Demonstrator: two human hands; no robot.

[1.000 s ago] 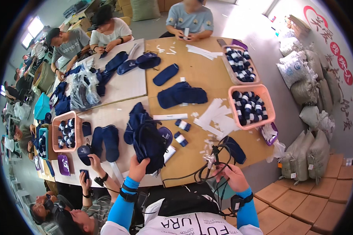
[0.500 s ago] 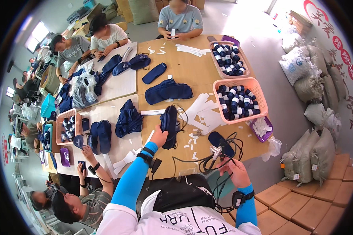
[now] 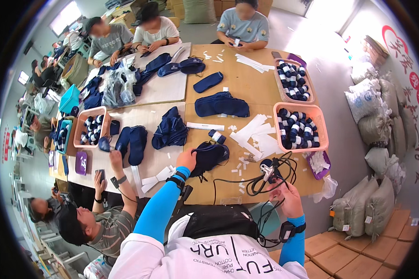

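My left hand (image 3: pixel 187 160) is closed on the near edge of a soft navy cloth piece (image 3: pixel 209 157), shaped like an eye mask with thin dark cords, low over the table's front. Just beyond it lies a navy roll (image 3: pixel 217 136) with a white band. At the table's front right, my right hand (image 3: pixel 286 197) has its fingers curled round a tangle of black cable (image 3: pixel 252 188). A silver clip (image 3: pixel 268 173) hangs in the loops beyond those fingertips, partly covering a dark navy thing. A stack of navy cloth pieces (image 3: pixel 221 105) lies farther back.
Peach baskets (image 3: pixel 278 145) of banded navy rolls stand at the right, beside a purple tray (image 3: pixel 328 173) of white slips. White paper strips (image 3: pixel 253 135) are strewn mid-table. A co-worker (image 3: pixel 100 223) sits close on my left; others sit across. Sacks (image 3: pixel 379 204) and cartons (image 3: pixel 342 232) line the right.
My view has shifted, so the scene sits farther right. The cloth in my left hand has come lower and nearer, and the banded roll now shows beyond it. My right hand still grips the cable.
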